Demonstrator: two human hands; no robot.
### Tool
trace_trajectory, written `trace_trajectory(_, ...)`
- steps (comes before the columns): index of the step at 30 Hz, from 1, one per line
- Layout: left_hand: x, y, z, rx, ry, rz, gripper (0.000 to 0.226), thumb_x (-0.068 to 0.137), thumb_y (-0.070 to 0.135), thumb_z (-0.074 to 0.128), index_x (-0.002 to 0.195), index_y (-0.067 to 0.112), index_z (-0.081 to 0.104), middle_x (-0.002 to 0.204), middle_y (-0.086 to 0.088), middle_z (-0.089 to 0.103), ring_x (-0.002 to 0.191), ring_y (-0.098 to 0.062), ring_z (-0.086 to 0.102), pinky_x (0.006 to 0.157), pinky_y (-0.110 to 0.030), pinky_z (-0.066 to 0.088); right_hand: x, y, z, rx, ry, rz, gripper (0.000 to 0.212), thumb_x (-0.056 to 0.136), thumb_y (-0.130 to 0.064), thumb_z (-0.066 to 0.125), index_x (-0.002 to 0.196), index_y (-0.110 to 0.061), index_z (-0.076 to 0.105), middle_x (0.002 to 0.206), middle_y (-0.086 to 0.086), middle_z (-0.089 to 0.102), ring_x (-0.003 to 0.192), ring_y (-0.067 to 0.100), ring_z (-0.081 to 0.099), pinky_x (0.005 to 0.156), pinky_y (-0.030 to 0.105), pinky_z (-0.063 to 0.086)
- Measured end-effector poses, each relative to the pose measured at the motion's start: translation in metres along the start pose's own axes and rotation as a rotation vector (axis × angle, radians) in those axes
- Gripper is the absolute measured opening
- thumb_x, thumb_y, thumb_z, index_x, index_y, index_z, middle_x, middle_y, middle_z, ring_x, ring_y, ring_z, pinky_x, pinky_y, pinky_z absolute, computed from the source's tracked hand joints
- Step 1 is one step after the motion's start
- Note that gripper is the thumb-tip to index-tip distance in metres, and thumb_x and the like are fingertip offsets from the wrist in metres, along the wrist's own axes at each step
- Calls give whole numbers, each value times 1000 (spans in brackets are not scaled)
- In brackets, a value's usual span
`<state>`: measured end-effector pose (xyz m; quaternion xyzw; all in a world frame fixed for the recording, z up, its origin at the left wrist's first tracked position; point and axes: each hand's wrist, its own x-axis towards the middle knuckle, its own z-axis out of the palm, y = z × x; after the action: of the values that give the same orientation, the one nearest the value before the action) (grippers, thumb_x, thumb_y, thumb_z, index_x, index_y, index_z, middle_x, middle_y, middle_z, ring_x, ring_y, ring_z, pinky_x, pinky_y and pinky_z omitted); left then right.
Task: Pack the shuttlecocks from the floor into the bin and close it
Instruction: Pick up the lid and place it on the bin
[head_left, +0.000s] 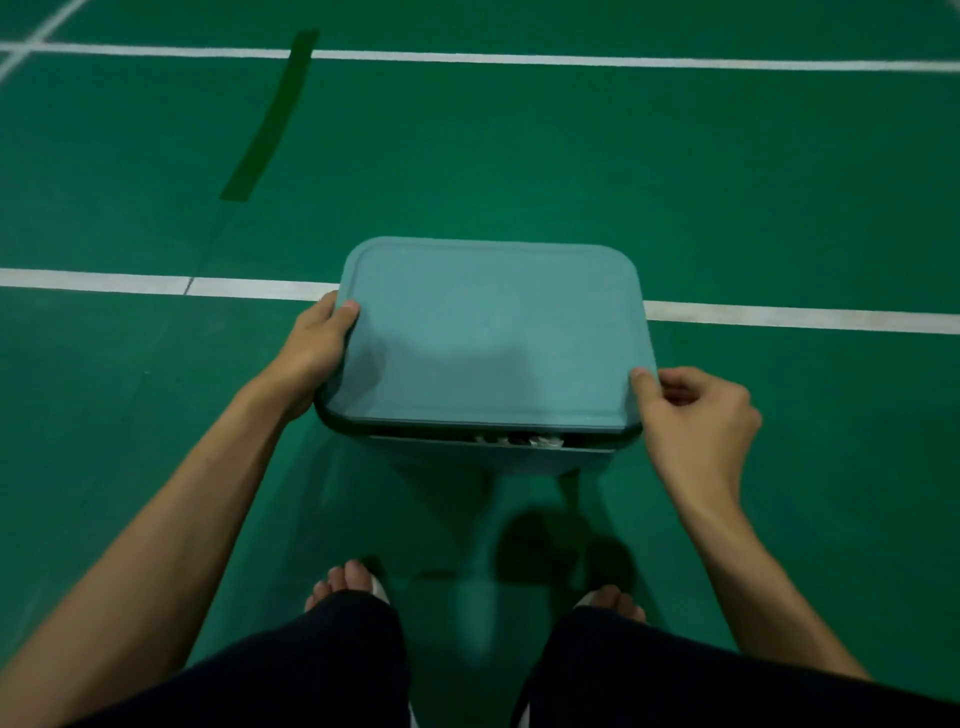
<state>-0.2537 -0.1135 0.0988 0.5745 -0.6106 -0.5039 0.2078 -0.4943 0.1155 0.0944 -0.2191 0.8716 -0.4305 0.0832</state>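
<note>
Dark trousers (322, 670) and bare toes (348, 577) are seen nearest, on the green floor (156, 415). Just beyond, a teal lid (493, 332) is held over the bin (493, 462), with a gap left at its near edge. The lid's left edge is gripped by the left hand (317, 348), thumb on top. Its near right corner is pinched by the right hand (696, 410). White shuttlecocks (519, 441) are glimpsed inside the bin through the gap. Farther off, white lines (571, 60) and a dark tape strip (270, 119) are seen.
</note>
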Motion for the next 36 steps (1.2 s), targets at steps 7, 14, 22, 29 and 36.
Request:
trace_trajectory(7, 2, -23, -10, 48, 22, 84, 24, 108, 19, 45, 121, 13, 65, 98, 2, 67, 82, -11, 60, 69, -28, 48, -19, 20, -4, 37, -10, 10, 20, 84, -32, 78, 78, -14, 81, 69, 1, 75, 71, 21, 72, 81, 40, 58)
trace_trajectory(14, -4, -32, -9, -145, 29, 73, 31, 106, 2, 41, 120, 13, 67, 99, 4, 70, 92, -19, 62, 77, -28, 52, -8, 22, -5, -11, 37, -46, 29, 84, -40, 78, 73, -12, 81, 65, 5, 73, 65, 26, 69, 75, 40, 56)
trace_trajectory(22, -18, -49, 5, 363, 206, 447, 53, 105, 2, 39, 156, 17, 41, 151, -6, 53, 134, -26, 52, 103, -18, 33, -17, 33, 11, 66, 28, -174, 33, 85, -12, 80, 118, -10, 77, 82, 8, 73, 56, 14, 55, 70, 27, 50)
trace_trajectory(29, -23, -54, 8, 330, 257, 448, 49, 106, 9, 44, 154, 18, 45, 142, -8, 59, 127, -28, 56, 102, -28, 40, -30, 55, 25, 336, 58, -169, 28, 92, -5, 72, 120, -6, 75, 90, 10, 67, 70, 18, 60, 61, 28, 53)
trace_trajectory(36, -35, -29, 12, 594, 237, 240, 50, 107, 34, 34, 156, 35, 28, 131, -11, 55, 116, -37, 55, 91, -48, 44, -27, 59, 31, 451, 7, -75, 27, 95, -9, 69, 122, -11, 73, 110, 7, 74, 92, 21, 71, 71, 33, 60)
